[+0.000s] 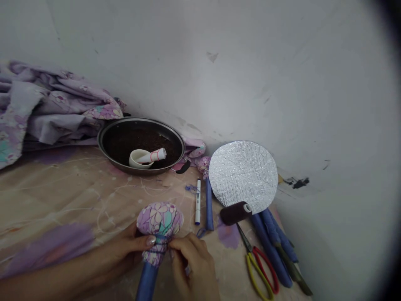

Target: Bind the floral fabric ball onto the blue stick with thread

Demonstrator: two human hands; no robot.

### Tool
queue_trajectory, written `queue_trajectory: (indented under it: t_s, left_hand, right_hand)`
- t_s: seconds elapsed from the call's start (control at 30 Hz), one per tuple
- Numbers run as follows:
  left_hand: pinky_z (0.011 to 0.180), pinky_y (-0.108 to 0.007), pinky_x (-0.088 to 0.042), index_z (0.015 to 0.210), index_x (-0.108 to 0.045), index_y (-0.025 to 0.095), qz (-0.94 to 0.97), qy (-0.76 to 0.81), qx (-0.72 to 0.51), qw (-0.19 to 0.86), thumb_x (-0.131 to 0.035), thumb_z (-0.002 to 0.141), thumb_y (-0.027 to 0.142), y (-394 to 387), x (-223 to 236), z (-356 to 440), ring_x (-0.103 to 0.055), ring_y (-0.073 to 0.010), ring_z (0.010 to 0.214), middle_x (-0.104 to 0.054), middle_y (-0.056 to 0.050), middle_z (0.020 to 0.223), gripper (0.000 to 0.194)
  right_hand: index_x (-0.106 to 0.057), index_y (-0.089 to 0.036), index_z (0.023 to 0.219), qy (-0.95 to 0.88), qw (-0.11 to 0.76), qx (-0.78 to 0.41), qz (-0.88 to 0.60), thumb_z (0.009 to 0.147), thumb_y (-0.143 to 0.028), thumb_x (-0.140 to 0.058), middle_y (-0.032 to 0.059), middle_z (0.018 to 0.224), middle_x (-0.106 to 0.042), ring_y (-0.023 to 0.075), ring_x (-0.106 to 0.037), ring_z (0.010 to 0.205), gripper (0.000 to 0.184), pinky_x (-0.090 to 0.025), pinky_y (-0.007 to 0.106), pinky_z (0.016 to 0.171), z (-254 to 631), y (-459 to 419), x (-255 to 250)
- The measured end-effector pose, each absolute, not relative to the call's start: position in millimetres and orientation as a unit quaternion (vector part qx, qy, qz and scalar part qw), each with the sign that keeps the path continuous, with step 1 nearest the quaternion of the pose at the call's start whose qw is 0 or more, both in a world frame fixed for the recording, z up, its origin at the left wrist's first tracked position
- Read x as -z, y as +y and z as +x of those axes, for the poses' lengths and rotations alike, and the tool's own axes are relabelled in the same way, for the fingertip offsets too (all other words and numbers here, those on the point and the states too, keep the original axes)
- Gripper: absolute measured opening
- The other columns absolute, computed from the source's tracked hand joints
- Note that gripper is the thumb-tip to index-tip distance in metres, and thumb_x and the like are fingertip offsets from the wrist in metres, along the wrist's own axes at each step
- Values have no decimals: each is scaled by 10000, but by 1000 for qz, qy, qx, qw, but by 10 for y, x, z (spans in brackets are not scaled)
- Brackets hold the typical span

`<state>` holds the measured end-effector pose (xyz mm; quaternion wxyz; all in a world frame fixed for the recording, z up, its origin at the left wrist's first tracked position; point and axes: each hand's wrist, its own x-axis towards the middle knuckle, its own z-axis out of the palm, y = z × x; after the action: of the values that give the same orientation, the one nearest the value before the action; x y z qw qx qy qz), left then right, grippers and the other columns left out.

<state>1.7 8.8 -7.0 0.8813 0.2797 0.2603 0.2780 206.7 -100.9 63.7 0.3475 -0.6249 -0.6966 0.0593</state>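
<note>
My left hand [134, 246] is closed around the neck of a stick with a padded, floral cloth head [160, 219]. Dark cord is wound around that neck, and a blue strip crosses it near the thumb. Below the cloth the handle [146, 281] is covered in blue. My right hand [194, 263] is closed in a pinch against the other side of the binding; whatever lies between its fingertips is too small to make out. To the right lie a marker pen [198, 202] and another blue-wrapped stick [209, 205] with a floral head.
A dark pan [140, 169] holds a white cup [137, 156] with a paper roll [156, 155]. A silver foil disc [242, 173] leans against the wall. Nearby are a dark thread spool [233, 213], scissors [261, 269] and several blue-wrapped sticks [272, 246]. Floral fabric [59, 104] is heaped at left.
</note>
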Motion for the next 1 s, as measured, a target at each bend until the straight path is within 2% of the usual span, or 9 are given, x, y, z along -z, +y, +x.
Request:
queue_trajectory:
  t_s: [0.1, 0.33, 0.53, 0.73, 0.9, 1.0]
  left_hand:
    - [1491, -653, -592, 1388, -983, 255, 290, 260, -273, 880, -1233, 815, 519, 93, -6, 9, -876, -511, 1565, -1030, -147, 1419, 678]
    - [1434, -588, -643, 1367, -989, 257, 292, 258, -271, 880, -1229, 820, 483, 88, 39, 9, -870, -488, 1559, -1030, -140, 1409, 638]
    - [1401, -608, -657, 1427, -986, 283, 305, 268, -275, 872, -1237, 784, 572, 76, 18, 9, -883, -484, 1518, -1035, -118, 1320, 748]
    - [1447, -588, -620, 1203, -1021, 278, 295, 283, -264, 874, -1262, 734, 574, 76, -1, -6, -836, -478, 1592, -1032, -119, 1286, 605]
    - [1411, -575, -652, 1261, -1017, 258, 304, 283, -269, 869, -1264, 751, 540, 81, -17, -23, -879, -480, 1507, -1036, -126, 1275, 633]
    - [1380, -572, -676, 1424, -991, 283, 304, 294, -274, 864, -1271, 747, 533, 76, -30, -17, -885, -481, 1507, -1030, -116, 1349, 773]
  right_hand:
    - [-926, -308, 1109, -696, 349, -66, -624, 1060, -21, -678, 13, 935, -850, 235, -814, 815, 383, -614, 311, 793, 2071, -1011, -628]
    - [-922, -313, 1076, -683, 356, -76, -633, 1010, -17, -725, 13, 916, -837, 245, -810, 832, 361, -634, 302, 809, 2060, -1029, -604]
    - [-874, -302, 1080, -669, 379, -79, -634, 1022, -15, -696, -1, 916, -838, 234, -822, 840, 343, -636, 291, 828, 1988, -1040, -546]
    - [-811, -296, 1092, -648, 407, -78, -638, 1068, -34, -675, -1, 958, -850, 223, -838, 858, 297, -647, 283, 837, 1929, -1049, -458]
    - [-809, -311, 1104, -643, 422, -99, -631, 1094, -23, -673, 0, 973, -853, 232, -852, 868, 318, -642, 279, 830, 1923, -1063, -428]
    - [-796, -314, 1117, -631, 432, -95, -638, 1107, -33, -651, -3, 984, -859, 228, -860, 878, 317, -648, 274, 840, 1895, -1062, -430]
